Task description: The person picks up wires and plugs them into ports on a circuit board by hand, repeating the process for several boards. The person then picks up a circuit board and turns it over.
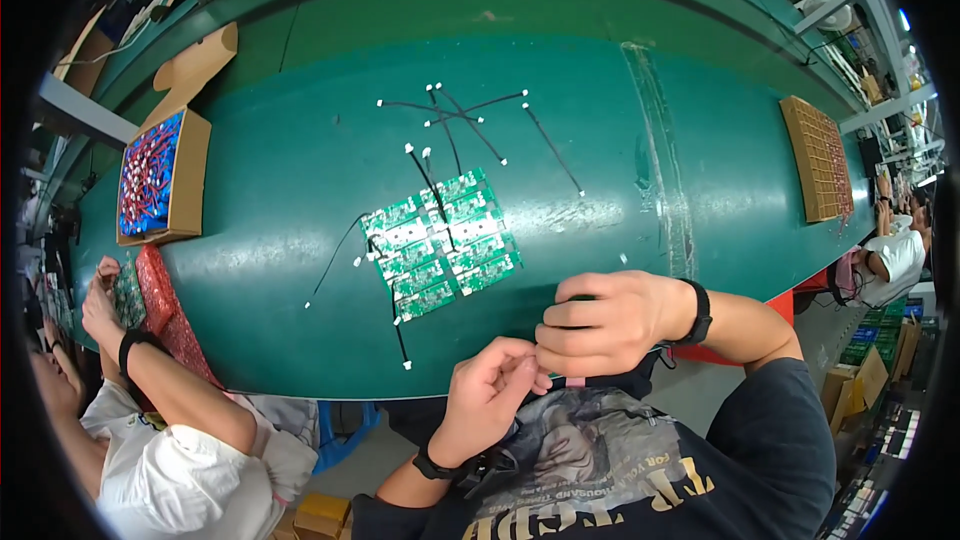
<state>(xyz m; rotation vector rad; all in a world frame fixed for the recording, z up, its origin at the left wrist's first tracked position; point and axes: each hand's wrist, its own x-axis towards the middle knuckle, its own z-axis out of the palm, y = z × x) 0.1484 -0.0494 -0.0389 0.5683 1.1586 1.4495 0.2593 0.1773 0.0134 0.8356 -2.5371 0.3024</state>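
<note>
My left hand (490,390) and my right hand (610,325) meet at the table's near edge, close to my body. Both have their fingers curled in, the tips pressed together. Whatever they pinch is too small and covered to make out. Farther in and to the left lies a panel of green circuit boards (458,277), set in two columns. Black cables with white connectors rest on and around it: one cable (425,175) crosses its top, another (402,342) sticks out toward me, and a thin one (335,262) trails off left.
Several loose black cables (457,112) lie crossed beyond the boards. A cardboard box (190,180) of blue parts with red wires stands left, near pink bubble wrap (170,310) and a co-worker's arm (185,380). Clear tape (660,160) runs across the table; a divided carton (812,160) stands far right.
</note>
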